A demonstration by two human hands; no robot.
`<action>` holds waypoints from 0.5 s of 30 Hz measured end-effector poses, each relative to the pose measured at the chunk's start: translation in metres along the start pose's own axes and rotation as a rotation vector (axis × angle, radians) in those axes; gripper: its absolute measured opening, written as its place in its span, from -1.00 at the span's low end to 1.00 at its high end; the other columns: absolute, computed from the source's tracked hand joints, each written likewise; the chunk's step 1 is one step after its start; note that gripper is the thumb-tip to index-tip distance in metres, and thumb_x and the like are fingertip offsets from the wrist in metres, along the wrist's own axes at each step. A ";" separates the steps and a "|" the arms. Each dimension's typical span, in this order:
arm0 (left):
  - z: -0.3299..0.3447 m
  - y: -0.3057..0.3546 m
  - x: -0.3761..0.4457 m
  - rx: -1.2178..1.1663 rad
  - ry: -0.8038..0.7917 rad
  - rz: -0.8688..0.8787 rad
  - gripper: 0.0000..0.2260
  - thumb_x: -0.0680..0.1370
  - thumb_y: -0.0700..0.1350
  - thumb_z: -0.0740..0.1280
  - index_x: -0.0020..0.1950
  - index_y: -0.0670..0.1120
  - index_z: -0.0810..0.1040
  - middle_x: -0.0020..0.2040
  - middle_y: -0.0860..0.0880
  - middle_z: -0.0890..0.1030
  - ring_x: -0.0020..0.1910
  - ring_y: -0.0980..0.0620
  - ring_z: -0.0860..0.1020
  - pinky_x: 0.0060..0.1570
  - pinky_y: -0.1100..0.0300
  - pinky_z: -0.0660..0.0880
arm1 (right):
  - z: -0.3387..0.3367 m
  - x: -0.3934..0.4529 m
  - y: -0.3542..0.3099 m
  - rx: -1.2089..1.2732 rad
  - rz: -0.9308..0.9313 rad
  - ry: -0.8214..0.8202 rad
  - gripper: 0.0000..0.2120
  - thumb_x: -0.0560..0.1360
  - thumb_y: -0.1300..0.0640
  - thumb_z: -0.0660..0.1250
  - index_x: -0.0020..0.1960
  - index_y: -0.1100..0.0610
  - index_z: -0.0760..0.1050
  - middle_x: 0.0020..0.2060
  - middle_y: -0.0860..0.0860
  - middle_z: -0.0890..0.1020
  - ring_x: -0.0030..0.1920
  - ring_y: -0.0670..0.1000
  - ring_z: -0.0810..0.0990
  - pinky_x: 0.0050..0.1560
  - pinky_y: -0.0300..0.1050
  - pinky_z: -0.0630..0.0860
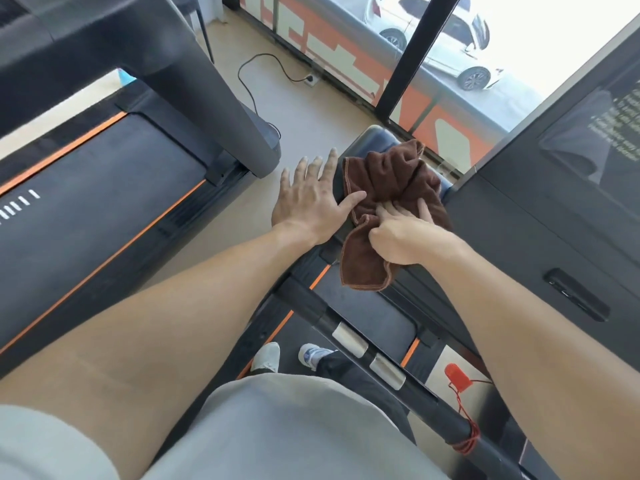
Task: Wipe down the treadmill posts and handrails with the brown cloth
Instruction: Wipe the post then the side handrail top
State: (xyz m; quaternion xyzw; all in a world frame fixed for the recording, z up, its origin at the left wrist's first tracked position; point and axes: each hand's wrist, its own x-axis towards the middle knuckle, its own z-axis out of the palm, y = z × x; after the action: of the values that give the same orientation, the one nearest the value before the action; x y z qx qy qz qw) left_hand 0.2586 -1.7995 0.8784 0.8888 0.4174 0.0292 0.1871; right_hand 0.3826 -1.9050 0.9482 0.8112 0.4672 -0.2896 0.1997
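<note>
The brown cloth lies bunched over the dark post of the treadmill in front of me. My right hand grips the cloth's middle with curled fingers. My left hand is flat with spread fingers just left of the cloth, its thumb touching the cloth's edge. A black handrail with silver sensor plates runs diagonally below my arms.
A second treadmill with orange trim and its thick post stands to the left. A power cable and socket lie on the floor between them. The console panel is at right. A red safety clip hangs on a cord.
</note>
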 end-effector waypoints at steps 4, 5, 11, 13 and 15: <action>0.000 0.001 0.001 0.023 0.007 -0.009 -0.18 0.56 0.48 -0.13 0.68 0.01 -0.10 0.64 -0.09 0.20 0.64 -0.14 0.08 0.58 -0.20 0.03 | 0.010 -0.004 0.016 0.102 -0.118 0.131 -0.44 0.65 0.05 0.05 0.65 0.03 0.19 0.64 -0.02 0.21 0.65 -0.01 0.04 0.58 0.15 -0.40; 0.000 0.002 0.001 0.024 0.010 -0.006 -0.19 0.57 0.47 -0.15 0.68 0.01 -0.10 0.64 -0.09 0.19 0.64 -0.14 0.08 0.58 -0.20 0.03 | 0.007 -0.006 0.015 0.121 -0.135 0.129 -0.48 0.64 0.07 0.10 0.60 0.01 0.29 0.60 -0.03 0.30 0.64 0.03 0.11 0.58 0.17 -0.39; -0.002 0.000 0.001 -0.009 -0.005 0.006 -0.11 0.49 0.56 -0.15 0.68 0.06 -0.07 0.67 -0.07 0.12 0.65 -0.12 0.00 0.59 -0.20 0.00 | 0.009 -0.023 -0.004 0.198 -0.101 0.166 -0.53 0.58 0.09 0.22 0.48 0.11 0.40 0.34 0.07 0.58 0.46 0.15 0.43 0.64 0.14 -0.17; -0.002 0.000 0.000 0.006 0.027 0.023 -0.15 0.52 0.54 -0.11 0.68 0.08 -0.04 0.67 -0.09 0.10 0.66 -0.14 -0.01 0.59 -0.19 0.00 | 0.013 -0.037 -0.012 0.269 -0.120 0.176 -0.40 0.59 0.07 0.24 0.60 0.14 0.23 0.48 0.07 0.46 0.54 0.11 0.31 0.64 0.06 -0.15; -0.002 -0.001 -0.001 0.002 0.060 0.049 -0.26 0.58 0.46 -0.06 0.67 0.10 0.03 0.67 -0.10 0.11 0.66 -0.14 -0.02 0.60 -0.18 0.00 | 0.013 -0.047 -0.015 0.354 -0.133 0.202 -0.36 0.61 0.08 0.25 0.65 0.08 0.17 0.55 0.04 0.38 0.57 0.12 0.25 0.62 0.01 -0.02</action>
State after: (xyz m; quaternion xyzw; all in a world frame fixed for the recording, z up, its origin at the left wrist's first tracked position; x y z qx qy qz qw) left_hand 0.2565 -1.7988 0.8801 0.8976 0.4012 0.0600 0.1727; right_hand 0.3470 -1.9358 0.9689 0.8257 0.4793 -0.2971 -0.0132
